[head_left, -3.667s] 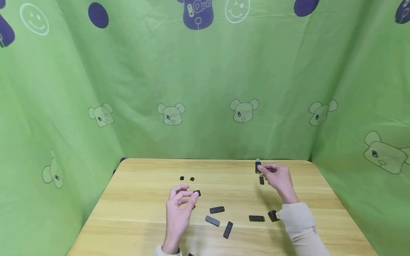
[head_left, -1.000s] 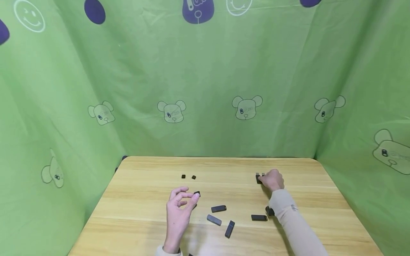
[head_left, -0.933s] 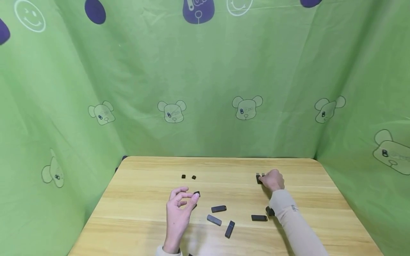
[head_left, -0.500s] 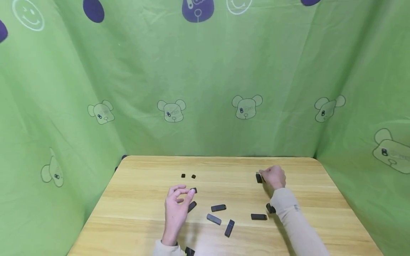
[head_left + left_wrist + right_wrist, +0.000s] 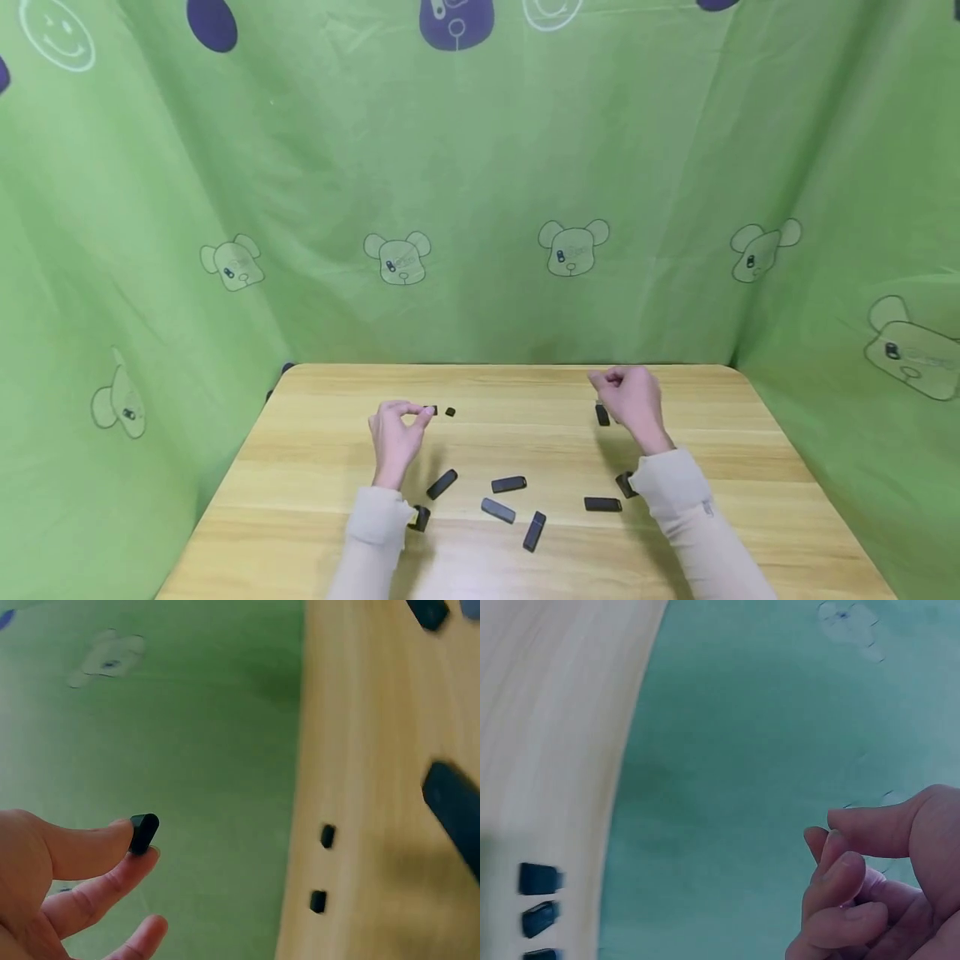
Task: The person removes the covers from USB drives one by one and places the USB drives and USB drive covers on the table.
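Note:
My left hand (image 5: 415,410) hovers over the left part of the wooden table (image 5: 525,387), thumb and forefinger pinching a small black cap (image 5: 142,832). The left wrist view shows that hand (image 5: 139,847) raised, with two loose caps (image 5: 322,868) lying on the table beyond it. My right hand (image 5: 606,383) hangs above the far right of the table with its fingers curled and nothing in them, as the right wrist view confirms (image 5: 840,847). Just below it lie short black sticks (image 5: 602,414) in a row (image 5: 540,898).
Several black capped sticks lie scattered near the front: one (image 5: 442,483) by my left forearm, others (image 5: 508,484), (image 5: 534,531), (image 5: 602,504). Another stick (image 5: 418,518) lies against my left sleeve. Green printed cloth (image 5: 480,208) walls the table on three sides.
My left hand moved forward and left toward the two loose caps, still pinching its cap. My right hand let go of the stick beside the row and rose off the table.

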Available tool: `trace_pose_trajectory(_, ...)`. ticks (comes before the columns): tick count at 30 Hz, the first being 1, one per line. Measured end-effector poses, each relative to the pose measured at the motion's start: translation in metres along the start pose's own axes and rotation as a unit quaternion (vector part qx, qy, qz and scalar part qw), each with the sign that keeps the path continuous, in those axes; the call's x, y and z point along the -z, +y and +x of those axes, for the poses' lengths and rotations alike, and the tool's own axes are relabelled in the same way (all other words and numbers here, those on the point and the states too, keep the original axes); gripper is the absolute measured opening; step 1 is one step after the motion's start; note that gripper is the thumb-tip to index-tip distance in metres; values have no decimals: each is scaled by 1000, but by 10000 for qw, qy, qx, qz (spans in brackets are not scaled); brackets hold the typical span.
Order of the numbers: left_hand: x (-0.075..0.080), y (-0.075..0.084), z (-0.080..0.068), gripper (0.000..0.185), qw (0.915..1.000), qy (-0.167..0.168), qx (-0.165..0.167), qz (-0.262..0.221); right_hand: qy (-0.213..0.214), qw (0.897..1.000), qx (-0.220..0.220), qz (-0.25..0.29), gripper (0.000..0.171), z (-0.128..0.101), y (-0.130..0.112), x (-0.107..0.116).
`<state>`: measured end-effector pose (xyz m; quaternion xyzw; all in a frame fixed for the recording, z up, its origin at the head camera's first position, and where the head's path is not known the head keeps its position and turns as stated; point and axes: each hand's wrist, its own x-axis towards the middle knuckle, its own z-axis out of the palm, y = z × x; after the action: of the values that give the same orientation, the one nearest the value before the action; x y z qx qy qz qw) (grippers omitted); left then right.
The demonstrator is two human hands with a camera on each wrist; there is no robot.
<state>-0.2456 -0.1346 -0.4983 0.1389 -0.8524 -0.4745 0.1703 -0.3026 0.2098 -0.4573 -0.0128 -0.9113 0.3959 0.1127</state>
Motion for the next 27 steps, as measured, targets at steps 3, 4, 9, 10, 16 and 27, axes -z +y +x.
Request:
trace_pose_trajectory(3, -9, -8, 13, 17, 9997, -37, -44, 248, 154, 9994, 299, -98, 29, -9, -12, 4)
trace_pose_trajectory(4, -13, -11, 17, 17, 9993, -58, -35, 356, 175, 9990, 393, -121, 29, -12, -15, 5)
trace_pose_trajectory(9, -29, -26, 34, 15, 9966, -168, 81, 806, 45, 9978, 664, 27, 27, -34, -32, 11)
trace_pose_trajectory(10, -32, -29, 37, 15, 9959, -190, 85, 875, 14, 9976, 695, 62, 26, -38, -35, 12)
trace_pose_trajectory(16, -46, -42, 55, 15, 9909, -197, 54, 1331, -148, 9967, 763, 210, 24, -62, -49, 19)
trace_pose_trajectory(27, -60, -49, 64, 15, 9843, -152, 49, 1757, -236, 9959, 785, 372, 20, -92, -62, 32)
